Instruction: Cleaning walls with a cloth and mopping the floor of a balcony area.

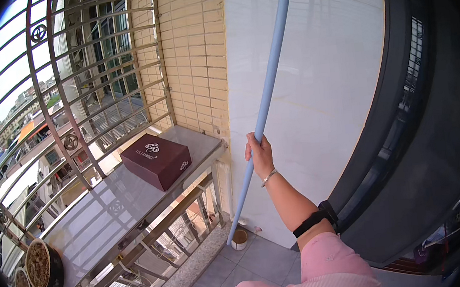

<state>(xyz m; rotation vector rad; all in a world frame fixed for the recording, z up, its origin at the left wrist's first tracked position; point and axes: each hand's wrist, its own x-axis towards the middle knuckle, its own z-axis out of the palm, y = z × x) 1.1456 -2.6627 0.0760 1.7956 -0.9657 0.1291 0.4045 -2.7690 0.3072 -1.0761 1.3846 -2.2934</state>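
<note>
My right hand (259, 154) is wrapped around a long light-blue pole (269, 93). The pole runs slantwise from the top edge of the view down towards the floor, its lower end beside a small round tin (239, 240) near the wall corner. A bracelet is on the wrist, and a black strap with a device sits around the arm near the pink sleeve. The pole's upper end is out of view. My left hand is out of view. To the left, a dark maroon cardboard box (157, 161) lies on a grey stone ledge (90, 215).
Two pots of soil (39, 266) stand at the ledge's near left end. Metal window bars (71, 142) rise beyond the ledge, with a railing (168, 234) beneath it. A white wall panel (311, 72) and a dark door (403, 192) are on the right.
</note>
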